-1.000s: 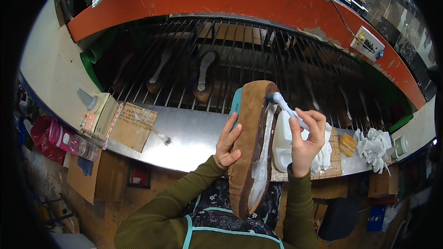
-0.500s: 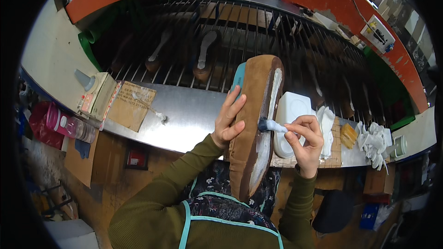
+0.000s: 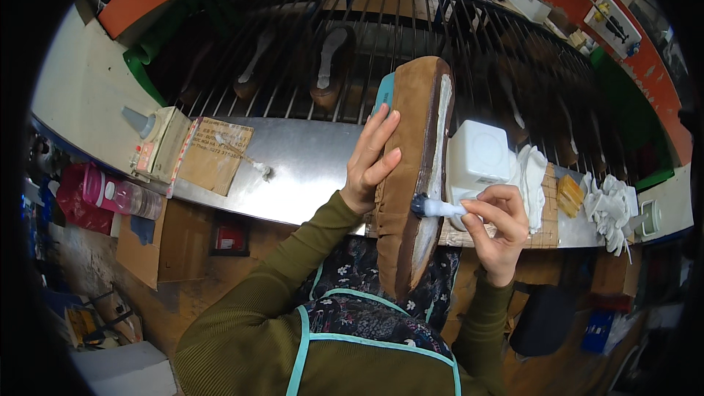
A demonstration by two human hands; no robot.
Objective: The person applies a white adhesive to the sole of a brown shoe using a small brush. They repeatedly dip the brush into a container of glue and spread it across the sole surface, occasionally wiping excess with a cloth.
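A brown suede shoe (image 3: 407,139) on a turquoise last (image 3: 386,91) stands on its side in front of me, its sole facing right and coated whitish. My left hand (image 3: 372,165) is closed around its left side, fingers pressed on the suede and thumb toward the sole edge. Pinched between thumb and fingers of my right hand (image 3: 502,231) is a small brush (image 3: 442,208) with a pale handle and dark bristles. Its bristles touch the brown border beside the white strip. Close behind the brush stands a white plastic container (image 3: 479,152).
Beyond the metal worktop (image 3: 312,154), several shoes (image 3: 332,66) lie soles up on a barred rack. White gloves (image 3: 608,204) and a yellow block (image 3: 569,196) sit at right. A stained cardboard piece (image 3: 211,163) and a boxy device (image 3: 161,143) are at left.
The brush has slid along the sole's edge toward my body. The whole scene sits slightly higher in view, and the left hand keeps its hold on the shoe.
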